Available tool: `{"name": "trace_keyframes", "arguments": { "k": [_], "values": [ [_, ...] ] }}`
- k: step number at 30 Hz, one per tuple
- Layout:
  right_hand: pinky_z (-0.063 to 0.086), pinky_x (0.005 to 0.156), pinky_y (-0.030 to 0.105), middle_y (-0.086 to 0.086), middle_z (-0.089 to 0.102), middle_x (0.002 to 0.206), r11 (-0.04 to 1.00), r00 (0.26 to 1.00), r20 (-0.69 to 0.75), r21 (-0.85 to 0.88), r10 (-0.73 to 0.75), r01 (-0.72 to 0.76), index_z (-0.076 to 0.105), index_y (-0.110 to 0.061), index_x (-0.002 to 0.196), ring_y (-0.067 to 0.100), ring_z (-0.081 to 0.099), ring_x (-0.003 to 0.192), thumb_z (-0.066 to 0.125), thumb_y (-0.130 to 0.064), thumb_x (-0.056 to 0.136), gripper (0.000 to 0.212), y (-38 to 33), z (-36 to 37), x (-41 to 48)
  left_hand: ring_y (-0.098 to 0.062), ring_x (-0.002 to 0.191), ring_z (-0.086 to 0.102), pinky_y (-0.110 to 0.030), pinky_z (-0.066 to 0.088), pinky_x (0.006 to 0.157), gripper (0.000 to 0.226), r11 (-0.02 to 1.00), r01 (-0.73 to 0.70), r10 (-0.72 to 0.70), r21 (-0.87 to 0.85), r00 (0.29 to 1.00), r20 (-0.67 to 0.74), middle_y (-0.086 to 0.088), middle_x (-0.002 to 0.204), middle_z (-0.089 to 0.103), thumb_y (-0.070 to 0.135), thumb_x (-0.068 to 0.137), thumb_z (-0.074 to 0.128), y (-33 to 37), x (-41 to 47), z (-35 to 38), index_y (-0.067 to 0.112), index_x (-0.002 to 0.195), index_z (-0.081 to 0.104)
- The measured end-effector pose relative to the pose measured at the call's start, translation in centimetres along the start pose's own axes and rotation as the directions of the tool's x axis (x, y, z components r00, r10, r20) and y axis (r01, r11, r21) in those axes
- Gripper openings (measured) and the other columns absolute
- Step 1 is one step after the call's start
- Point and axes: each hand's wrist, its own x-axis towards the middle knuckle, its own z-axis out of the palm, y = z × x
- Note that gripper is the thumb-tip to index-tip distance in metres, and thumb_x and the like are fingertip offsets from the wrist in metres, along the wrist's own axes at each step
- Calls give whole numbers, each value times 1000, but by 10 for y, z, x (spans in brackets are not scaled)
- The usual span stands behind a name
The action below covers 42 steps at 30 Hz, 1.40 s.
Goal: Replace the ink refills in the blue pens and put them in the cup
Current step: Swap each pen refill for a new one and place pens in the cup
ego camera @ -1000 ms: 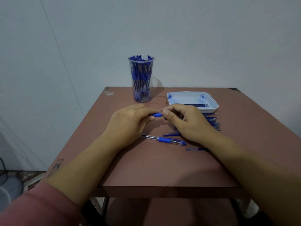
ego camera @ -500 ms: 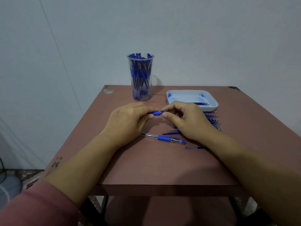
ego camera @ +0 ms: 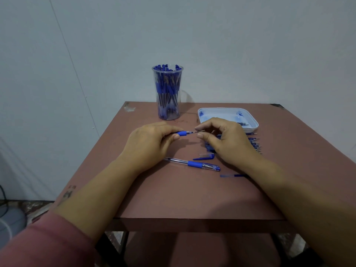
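My left hand (ego camera: 152, 140) grips a blue pen barrel (ego camera: 182, 133) by its rubber grip, above the brown table (ego camera: 192, 193). My right hand (ego camera: 227, 139) pinches the thin refill tip (ego camera: 193, 132) that sticks out of the barrel's right end. A clear cup (ego camera: 168, 92) full of blue pens stands at the table's back edge. A capped blue pen (ego camera: 194, 164) lies in front of my hands, with a loose blue cap (ego camera: 204, 157) just behind it. A row of several refills (ego camera: 254, 142) lies right of my right hand, partly hidden by it.
A white tray (ego camera: 228, 114) with blue ink stains and a few refills sits at the back right. A short blue piece (ego camera: 231, 175) lies near my right forearm. The pale wall stands close behind the table. The table's front edge is near my elbows.
My hands have drawn apart a little. The refill tip now shows between the barrel and my right fingers, where before they met.
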Motion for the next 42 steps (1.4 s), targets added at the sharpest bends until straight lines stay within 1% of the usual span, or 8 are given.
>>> {"name": "trace_keyframes", "arguments": {
  "k": [7,14,19,22,27,32,38,42],
  "values": [
    [40,76,6,-3,63,100,976,1000,0,-217,-21,20,69,-16,106,3,56,90,58,-12,95,16,1,-8,1,-6,90,51,-2,28,66,20,1000,27,-27,5,999,-28,14,97,69,25,94,65,-2,-1,-4,28,112,72],
    [35,88,34,-13,57,94,837,933,358,-495,-48,233,71,-24,107,11,38,95,55,-21,97,20,1,-3,5,-5,90,50,-2,28,66,21,999,40,-40,11,999,-18,12,96,69,25,94,65,-5,-1,-7,27,113,72],
    [26,87,32,-18,57,101,780,881,473,-549,-6,301,66,-37,115,9,35,98,53,-31,98,23,-3,1,10,6,82,39,2,29,68,20,1000,30,-30,2,999,9,13,96,68,26,94,64,-5,0,-5,27,112,73],
    [28,91,32,-21,58,96,869,905,426,-447,-1,212,67,-38,109,7,39,97,57,-32,95,18,-3,-2,9,-3,90,48,2,31,71,20,1000,23,-23,4,1000,15,13,97,69,27,95,63,-5,0,-4,28,113,72],
    [39,76,18,-15,61,87,958,990,92,-258,-107,128,65,-26,93,4,50,87,68,-28,88,6,-3,-6,8,-5,92,50,0,32,70,20,1000,18,-18,-3,1000,9,14,98,69,26,94,64,-5,0,-2,28,113,72],
    [38,74,12,-16,62,86,942,979,123,-276,-161,190,72,-23,99,3,50,84,68,-25,89,11,-1,2,10,-4,92,53,0,30,68,20,1000,-13,13,-1,1000,22,14,100,70,28,95,63,-1,1,-1,29,113,72],
    [35,75,6,-20,60,87,951,992,121,-304,-26,62,65,-27,94,-3,50,93,63,-23,92,6,3,-15,8,-5,88,51,-3,27,66,21,1000,-8,8,16,1000,6,15,96,69,29,95,61,-4,-1,1,29,113,72],
    [35,81,1,-31,55,94,967,988,142,-238,-60,93,66,-33,113,-12,49,99,67,-28,89,24,-5,-13,2,-5,86,52,-5,28,66,23,999,-32,32,18,999,2,14,95,68,31,95,58,-1,-1,1,29,113,72]
  ]
}}
